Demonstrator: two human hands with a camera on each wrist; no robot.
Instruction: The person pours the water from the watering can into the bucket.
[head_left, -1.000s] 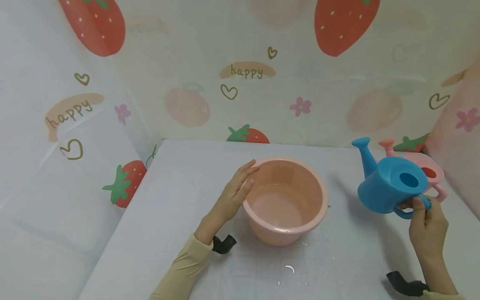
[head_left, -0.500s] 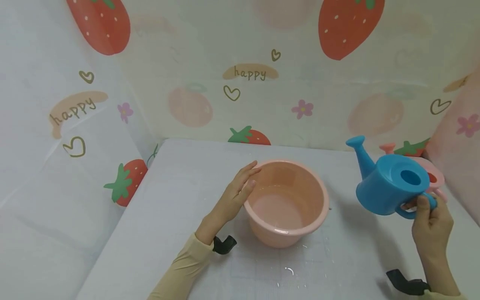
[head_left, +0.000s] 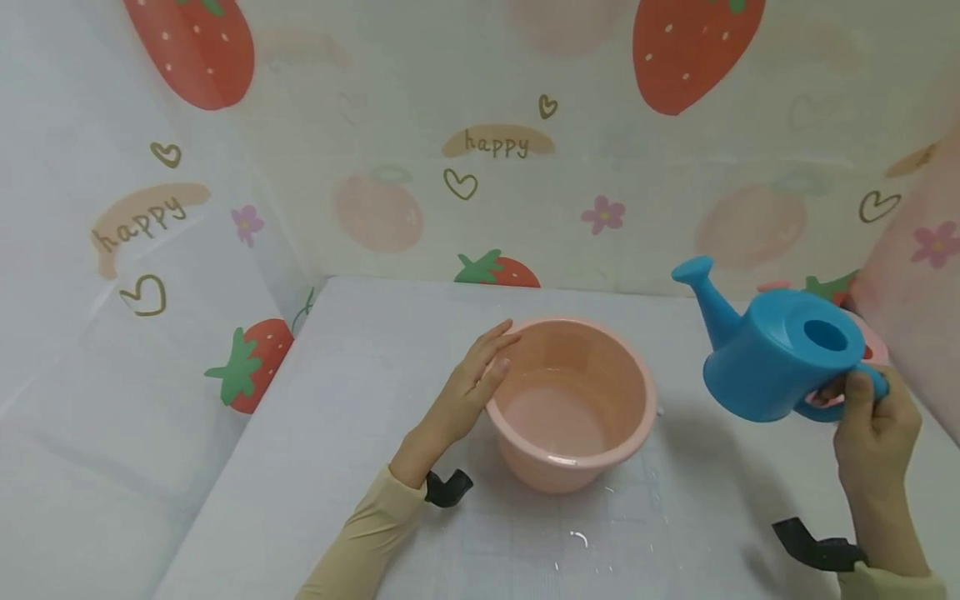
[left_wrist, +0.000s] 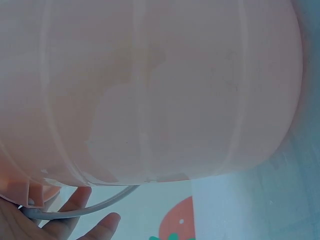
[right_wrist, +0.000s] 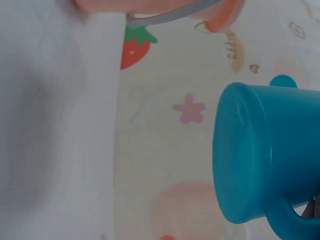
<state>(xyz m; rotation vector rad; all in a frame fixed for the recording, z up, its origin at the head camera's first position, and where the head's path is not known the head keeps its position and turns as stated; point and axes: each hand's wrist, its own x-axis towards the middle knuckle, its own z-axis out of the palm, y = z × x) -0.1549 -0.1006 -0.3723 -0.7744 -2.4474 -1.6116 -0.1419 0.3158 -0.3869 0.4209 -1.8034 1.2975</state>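
Can aloft, right hand curled round its handle; left hand, fingers nearly straight, touching the basin! Carrying step, I'd say; next wants steadiness.

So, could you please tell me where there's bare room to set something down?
The table is bare left of the left grip and pink bucket, and between that bucket and the raised blue watering can. Crowded: far right, by the pink can.

Booth-like setup — strawberry-print walls

Beige sleeves, bent black wrist pieces
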